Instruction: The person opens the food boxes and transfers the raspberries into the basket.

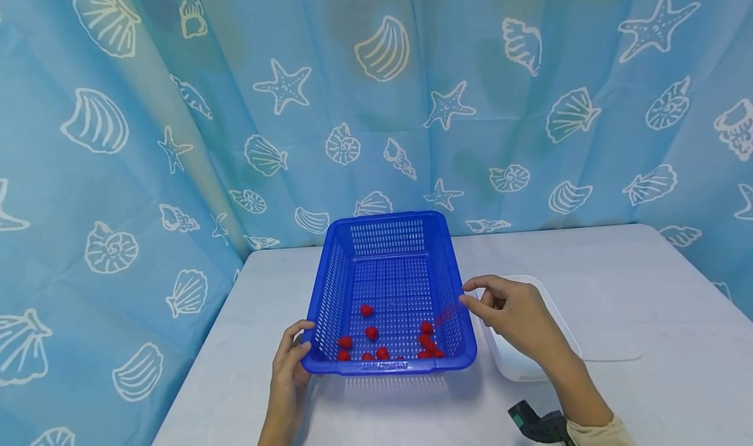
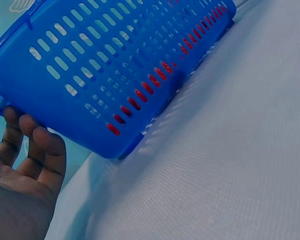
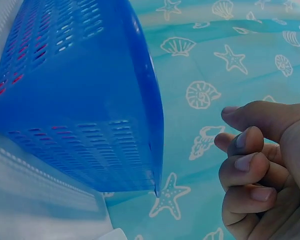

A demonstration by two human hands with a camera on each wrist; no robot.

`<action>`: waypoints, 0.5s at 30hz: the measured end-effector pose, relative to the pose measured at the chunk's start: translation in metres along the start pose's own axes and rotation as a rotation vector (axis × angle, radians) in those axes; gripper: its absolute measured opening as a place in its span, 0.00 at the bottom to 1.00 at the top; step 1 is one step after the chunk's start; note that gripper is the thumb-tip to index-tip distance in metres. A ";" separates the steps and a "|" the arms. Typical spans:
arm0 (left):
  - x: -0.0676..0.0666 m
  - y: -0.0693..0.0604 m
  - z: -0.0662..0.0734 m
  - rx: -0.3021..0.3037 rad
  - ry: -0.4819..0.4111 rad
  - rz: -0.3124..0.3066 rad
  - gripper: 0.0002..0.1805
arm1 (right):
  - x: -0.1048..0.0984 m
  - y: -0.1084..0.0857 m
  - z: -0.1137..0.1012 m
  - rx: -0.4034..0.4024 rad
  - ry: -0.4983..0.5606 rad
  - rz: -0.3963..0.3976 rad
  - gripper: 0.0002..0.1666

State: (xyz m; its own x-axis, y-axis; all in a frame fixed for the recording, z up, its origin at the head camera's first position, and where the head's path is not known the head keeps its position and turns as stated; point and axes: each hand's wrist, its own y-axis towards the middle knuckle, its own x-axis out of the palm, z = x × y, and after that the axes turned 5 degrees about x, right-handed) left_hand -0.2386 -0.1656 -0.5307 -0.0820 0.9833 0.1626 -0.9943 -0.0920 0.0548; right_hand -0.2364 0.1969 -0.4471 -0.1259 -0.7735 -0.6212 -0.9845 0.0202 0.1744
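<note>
A blue plastic basket with slotted walls stands near the middle of the table. Several small red berry-like pieces lie inside, most towards its near end. A blurred red patch shows against the right inner wall. My left hand grips the rim at the near left corner; the left wrist view shows its curled fingertips there. Beside the right rim is my right hand. In the right wrist view its thumb and index finger are apart, the other fingers loosely curled, and it holds nothing visible.
A shallow white container sits right of the basket, partly behind my right hand. A thin pale strip extends from it across the white tabletop. Blue shell-patterned curtains hang behind and to the left. A black device is by the right sleeve.
</note>
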 end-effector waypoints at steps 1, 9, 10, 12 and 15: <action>0.000 0.000 0.000 0.000 0.000 0.000 0.21 | 0.000 0.000 0.000 0.004 -0.007 0.000 0.19; 0.001 0.000 0.001 0.009 -0.006 -0.009 0.21 | -0.004 0.000 0.003 -0.027 -0.045 0.030 0.12; 0.001 0.000 0.001 0.013 -0.012 -0.010 0.21 | -0.004 0.000 0.004 -0.031 -0.057 0.035 0.11; 0.000 0.000 0.000 0.026 -0.027 -0.010 0.21 | -0.005 0.001 0.008 -0.043 -0.088 0.049 0.10; 0.000 -0.001 -0.001 0.051 -0.037 -0.026 0.22 | -0.010 -0.001 0.019 -0.043 -0.127 0.071 0.10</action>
State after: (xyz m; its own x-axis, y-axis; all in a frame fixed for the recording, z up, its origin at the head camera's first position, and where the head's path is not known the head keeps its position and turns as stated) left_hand -0.2382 -0.1655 -0.5320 -0.0522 0.9791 0.1965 -0.9912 -0.0748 0.1093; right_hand -0.2368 0.2163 -0.4554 -0.2119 -0.6850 -0.6971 -0.9667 0.0424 0.2522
